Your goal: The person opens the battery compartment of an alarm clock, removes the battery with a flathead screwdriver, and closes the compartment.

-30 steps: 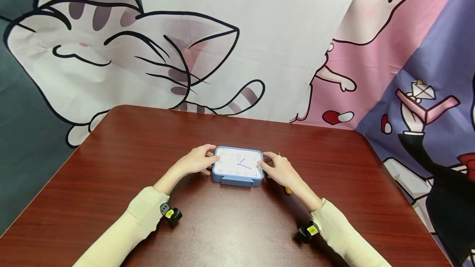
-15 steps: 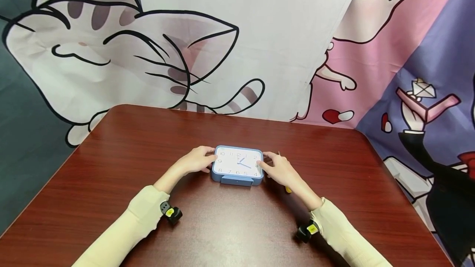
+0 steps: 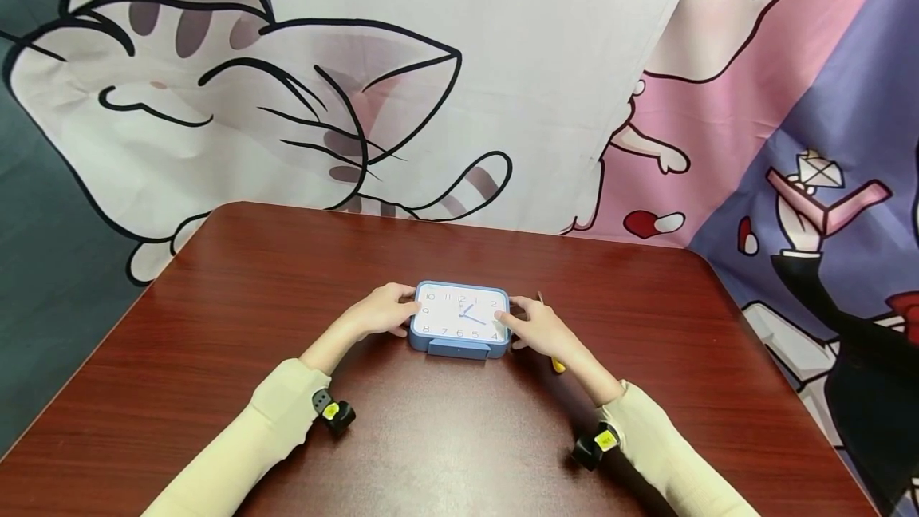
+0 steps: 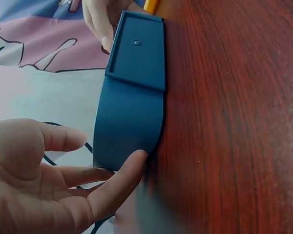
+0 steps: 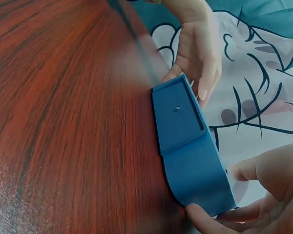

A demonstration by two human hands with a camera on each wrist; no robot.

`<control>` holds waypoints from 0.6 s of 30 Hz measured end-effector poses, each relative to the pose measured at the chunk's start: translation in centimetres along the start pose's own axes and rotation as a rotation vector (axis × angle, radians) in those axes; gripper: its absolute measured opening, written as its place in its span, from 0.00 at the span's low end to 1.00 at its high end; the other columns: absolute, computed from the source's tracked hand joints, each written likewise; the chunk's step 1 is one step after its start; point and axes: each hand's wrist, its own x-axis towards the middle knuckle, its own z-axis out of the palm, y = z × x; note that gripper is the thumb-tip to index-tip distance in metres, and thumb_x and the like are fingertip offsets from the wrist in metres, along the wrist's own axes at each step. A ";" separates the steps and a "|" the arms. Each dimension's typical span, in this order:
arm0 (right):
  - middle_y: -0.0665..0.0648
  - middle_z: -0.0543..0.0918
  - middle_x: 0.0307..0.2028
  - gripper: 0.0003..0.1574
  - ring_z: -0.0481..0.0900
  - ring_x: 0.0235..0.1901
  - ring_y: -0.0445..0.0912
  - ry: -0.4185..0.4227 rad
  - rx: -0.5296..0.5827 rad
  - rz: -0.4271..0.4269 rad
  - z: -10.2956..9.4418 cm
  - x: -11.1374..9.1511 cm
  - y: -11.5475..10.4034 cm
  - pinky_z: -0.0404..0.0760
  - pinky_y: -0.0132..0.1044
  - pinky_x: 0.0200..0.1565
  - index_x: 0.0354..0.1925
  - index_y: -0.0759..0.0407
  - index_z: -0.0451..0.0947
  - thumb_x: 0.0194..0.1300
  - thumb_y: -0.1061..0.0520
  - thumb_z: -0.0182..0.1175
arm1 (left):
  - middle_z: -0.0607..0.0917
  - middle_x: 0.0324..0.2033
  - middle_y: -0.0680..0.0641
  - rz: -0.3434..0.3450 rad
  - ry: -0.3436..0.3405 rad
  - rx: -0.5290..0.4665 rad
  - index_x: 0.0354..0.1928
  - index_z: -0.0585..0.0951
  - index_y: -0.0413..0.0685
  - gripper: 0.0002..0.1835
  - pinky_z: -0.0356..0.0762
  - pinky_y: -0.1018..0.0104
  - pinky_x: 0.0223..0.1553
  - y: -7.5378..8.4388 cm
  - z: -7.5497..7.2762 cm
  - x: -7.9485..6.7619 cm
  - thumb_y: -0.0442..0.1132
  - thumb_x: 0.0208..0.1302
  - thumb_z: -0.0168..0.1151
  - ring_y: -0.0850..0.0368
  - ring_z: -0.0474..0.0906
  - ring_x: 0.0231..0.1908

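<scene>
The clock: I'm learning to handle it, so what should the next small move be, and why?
Perhaps tip the clock up onto its foot. It lies face up on the table with that foot toward the person, and the left hand and right hand are at its opposite ends, so they could likely turn it evenly.

Reddish-brown wooden table (image 3: 424,437) with rounded far corners, filling the lower frame, blue clock (image 3: 459,319) face up near centre, partly hidden yellow-ended thing (image 3: 558,365) right of centre.
</scene>
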 end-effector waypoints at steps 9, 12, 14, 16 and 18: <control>0.70 0.70 0.57 0.38 0.82 0.37 0.47 -0.038 0.085 0.023 0.1 0.1 0.0 0.86 0.38 0.33 0.65 0.66 0.55 0.64 0.51 0.54 | 0.74 0.51 0.37 0.014 0.012 -0.009 0.63 0.61 0.33 0.26 0.85 0.65 0.33 -0.1 0.3 0.0 0.38 0.65 0.49 0.57 0.76 0.40; 0.70 0.70 0.57 0.37 0.82 0.39 0.48 -0.028 0.082 0.022 0.2 -0.1 -0.1 0.86 0.37 0.34 0.65 0.66 0.55 0.64 0.52 0.53 | 0.74 0.52 0.36 0.015 0.019 -0.013 0.63 0.60 0.33 0.26 0.85 0.65 0.33 -0.2 0.3 0.0 0.37 0.65 0.49 0.56 0.76 0.40; 0.70 0.70 0.57 0.36 0.82 0.40 0.48 -0.017 0.081 0.028 0.3 -0.1 -0.1 0.86 0.37 0.34 0.65 0.65 0.55 0.64 0.52 0.53 | 0.73 0.52 0.36 0.013 0.026 -0.016 0.63 0.61 0.33 0.26 0.85 0.66 0.33 -0.1 0.3 0.0 0.37 0.65 0.49 0.56 0.76 0.40; 0.69 0.70 0.57 0.35 0.81 0.42 0.49 -0.007 0.086 0.023 0.4 -0.1 0.0 0.86 0.37 0.35 0.64 0.65 0.56 0.64 0.53 0.53 | 0.73 0.52 0.36 0.011 0.034 -0.020 0.63 0.61 0.33 0.26 0.85 0.65 0.34 -0.1 0.4 0.0 0.37 0.65 0.49 0.55 0.76 0.40; 0.67 0.70 0.58 0.33 0.79 0.44 0.50 0.003 0.098 0.017 0.5 0.0 0.0 0.86 0.37 0.35 0.64 0.64 0.57 0.64 0.54 0.53 | 0.73 0.52 0.36 0.017 0.043 -0.009 0.62 0.61 0.33 0.26 0.85 0.65 0.34 -0.1 0.5 0.0 0.37 0.65 0.49 0.55 0.76 0.40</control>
